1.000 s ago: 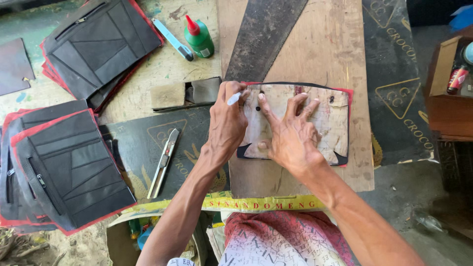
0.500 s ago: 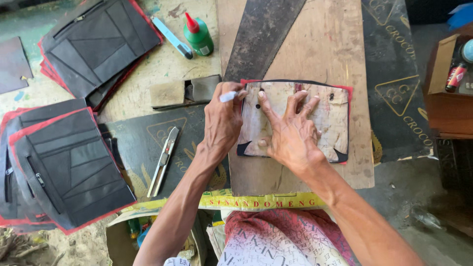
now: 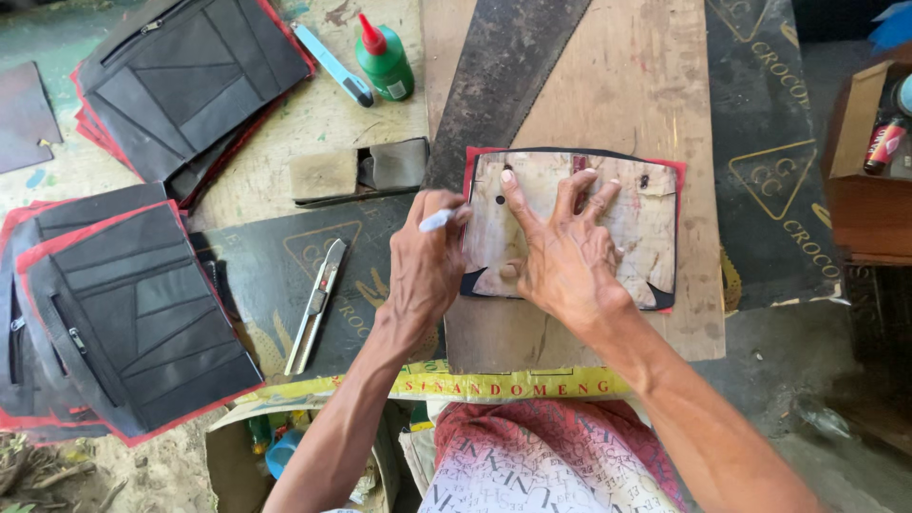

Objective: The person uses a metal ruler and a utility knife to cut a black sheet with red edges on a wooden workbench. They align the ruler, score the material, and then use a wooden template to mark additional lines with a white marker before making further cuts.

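Head view: I logged one worker seated at a bench, both bare hands over one wooden board.
Left hand: closed narrowly round one white marker, its tip at the left edge of the template.
Right hand: spread wide, fingers fanned, pressing flat on the template.
Template: one worn, pale card pattern, lying on one dark piece with a red border that showed round its edges; both sat on the board, just ahead of the worker.
Dark strip: one, laid slantwise on the board, its lower end touching the template's top left corner.
Sewn panels, near stack: black with red edging, at the far left; I could not count the layers.
Sewn panels, far stack: same kind, at the upper left; count also unclear.
Utility knives: two. One metal knife lay on a dark printed sheet beside the left forearm; one blue knife lay near the bottle.
Glue bottle: one, green with a red cap, upright.
Blocks: two small ones, side by side, between the bottle and the left hand.
Box: one, brown card, at the right edge.
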